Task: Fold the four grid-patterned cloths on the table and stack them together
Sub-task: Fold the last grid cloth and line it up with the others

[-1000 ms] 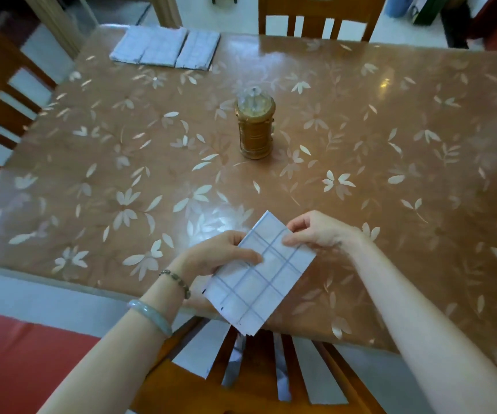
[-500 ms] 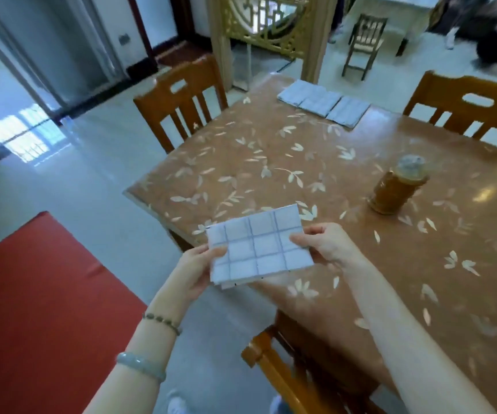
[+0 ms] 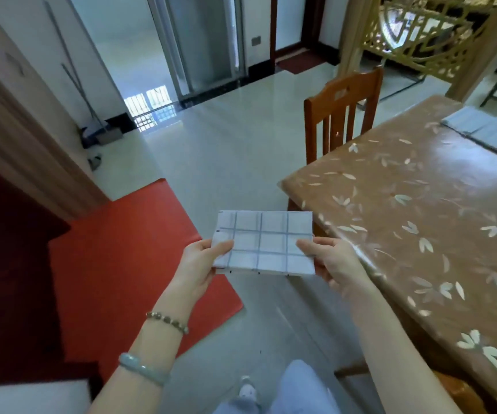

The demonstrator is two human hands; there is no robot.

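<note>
A folded white cloth with a blue grid [image 3: 263,242] hangs in the air over the floor, left of the table's corner. My left hand [image 3: 201,264] pinches its left edge, thumb on top. My right hand [image 3: 329,259] pinches its right edge the same way. Other folded grid cloths [image 3: 486,131] lie side by side at the far right of the brown flower-patterned table [image 3: 420,210], partly cut off by the frame edge.
A wooden chair [image 3: 341,112] stands at the table's far left side. A red mat [image 3: 127,258] covers the floor to the left. Pale tiled floor stretches ahead toward a glass door. My legs show at the bottom.
The view has swung left, away from the table. The cloth, held in both hands, now hangs over the floor instead of the table edge. The jar is out of view.
</note>
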